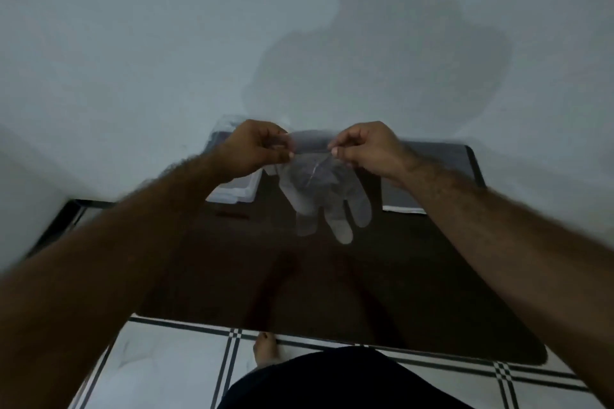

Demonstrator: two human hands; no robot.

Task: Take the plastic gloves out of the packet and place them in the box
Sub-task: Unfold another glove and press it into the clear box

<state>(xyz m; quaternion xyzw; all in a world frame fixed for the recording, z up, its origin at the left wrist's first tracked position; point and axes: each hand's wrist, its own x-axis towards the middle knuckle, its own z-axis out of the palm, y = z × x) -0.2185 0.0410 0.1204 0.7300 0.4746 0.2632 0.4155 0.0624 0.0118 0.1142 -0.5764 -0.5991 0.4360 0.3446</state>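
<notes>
A clear plastic glove (324,196) hangs in the air above the dark table, fingers pointing down. My left hand (255,148) pinches its cuff on the left side and my right hand (363,148) pinches the cuff on the right, stretching it between them. Behind my left hand lies a white, see-through box (237,189) at the table's back left, partly hidden by my wrist. At the back right rests a flat grey packet (435,159) with a white front edge.
The dark brown table (332,276) stands against a pale wall (166,43). Below its near edge is a white tiled floor with black lines (166,368), and a bare foot (265,349) shows there.
</notes>
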